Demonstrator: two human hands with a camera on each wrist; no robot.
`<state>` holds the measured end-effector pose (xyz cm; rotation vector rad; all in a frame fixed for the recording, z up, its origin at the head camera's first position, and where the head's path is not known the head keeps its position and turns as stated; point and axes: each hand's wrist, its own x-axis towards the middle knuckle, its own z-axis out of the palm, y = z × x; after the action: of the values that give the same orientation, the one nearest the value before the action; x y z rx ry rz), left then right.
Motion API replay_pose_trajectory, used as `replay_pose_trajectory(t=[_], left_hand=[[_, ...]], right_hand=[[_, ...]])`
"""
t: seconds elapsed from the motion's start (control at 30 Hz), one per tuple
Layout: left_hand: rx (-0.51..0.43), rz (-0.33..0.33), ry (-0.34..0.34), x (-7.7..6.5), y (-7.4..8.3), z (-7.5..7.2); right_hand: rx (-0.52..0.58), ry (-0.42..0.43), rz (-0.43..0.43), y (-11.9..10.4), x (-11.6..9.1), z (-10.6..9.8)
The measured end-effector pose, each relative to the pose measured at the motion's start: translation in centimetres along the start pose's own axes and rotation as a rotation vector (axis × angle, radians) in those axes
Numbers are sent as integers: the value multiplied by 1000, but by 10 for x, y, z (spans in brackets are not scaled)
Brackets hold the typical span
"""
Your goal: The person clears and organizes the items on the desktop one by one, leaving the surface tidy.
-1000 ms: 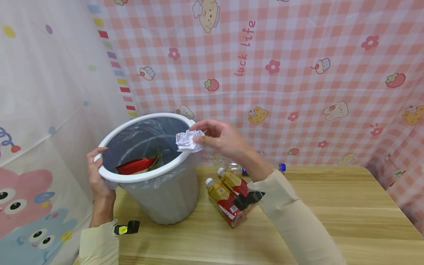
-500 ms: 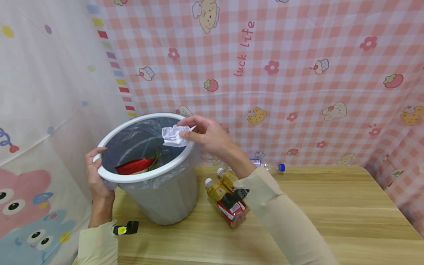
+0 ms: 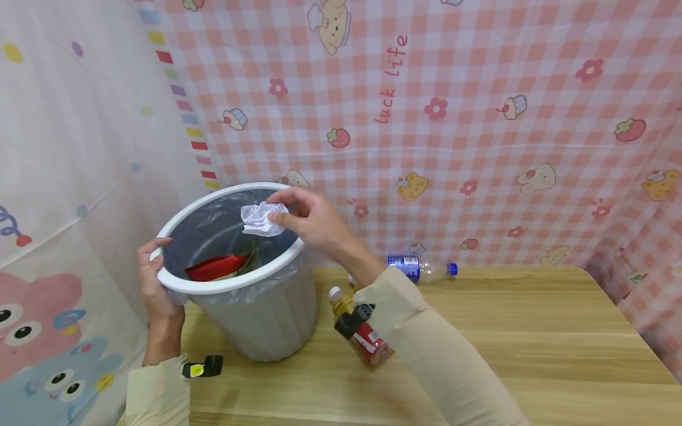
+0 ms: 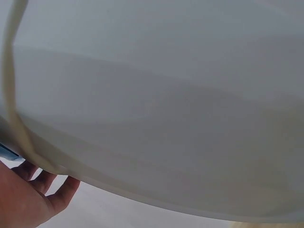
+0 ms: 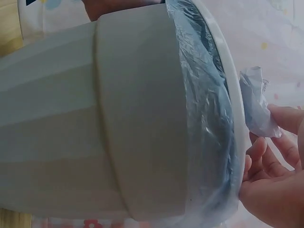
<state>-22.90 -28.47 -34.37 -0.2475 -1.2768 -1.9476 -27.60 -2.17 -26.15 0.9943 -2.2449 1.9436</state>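
Note:
A grey trash can (image 3: 261,325) with a white rim and a clear bag liner stands on the wooden table. My left hand (image 3: 158,284) grips its rim on the left side, thumb and fingers on either side of the edge. Over the can's mouth, near the right rim, my right hand (image 3: 311,222) pinches a crumpled piece of white paper (image 3: 261,219) between thumb and fingers. The right wrist view shows the same paper (image 5: 258,102) just above the rim. Inside the can lies a red packet (image 3: 218,267).
A drink bottle (image 3: 373,343) with a red label lies right of the can, another mostly hidden behind the right wrist. Behind them lies a clear bottle (image 3: 407,267) with a blue label. A checked curtain (image 3: 479,148) hangs along the table's (image 3: 559,337) back edge.
My right hand has moved left, carrying the crumpled paper from the right rim in over the can's mouth. The left hand has stayed on the rim.

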Motion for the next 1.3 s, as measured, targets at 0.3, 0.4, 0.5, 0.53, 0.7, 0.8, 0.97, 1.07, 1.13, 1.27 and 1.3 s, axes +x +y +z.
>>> replay_pose_trajectory(t=[0.3,0.4,0.5,0.53,0.7,0.8,0.97,1.07,1.13,1.27,1.3], left_hand=[[-15,-5,-1,0,0,1],[-11,-10,7,0,1,1],[-12,-11,11,1,0,0],[-11,-10,10,1,0,0],[7,-8,12,0,0,0],[1,-8,15,0,0,0],[6,-7,9,0,0,1],[14,-2,8,1,-1,1],[11,0,7,1,-1,1],[6,-2,-2,1,-1,1],[3,-3,-3,1,-1,1]], right_hand=[[-93,59,-3,5,-1,5],[-99,89,-13,8,-1,7],[-101,105,-10,9,-1,9],[-102,109,-5,8,-1,9],[-126,115,16,7,-1,11],[-154,117,20,7,-1,12],[-189,120,30,6,0,13],[-200,119,37,5,1,13],[-205,120,42,5,0,13],[-197,125,49,5,0,12],[-193,127,49,5,0,12]])
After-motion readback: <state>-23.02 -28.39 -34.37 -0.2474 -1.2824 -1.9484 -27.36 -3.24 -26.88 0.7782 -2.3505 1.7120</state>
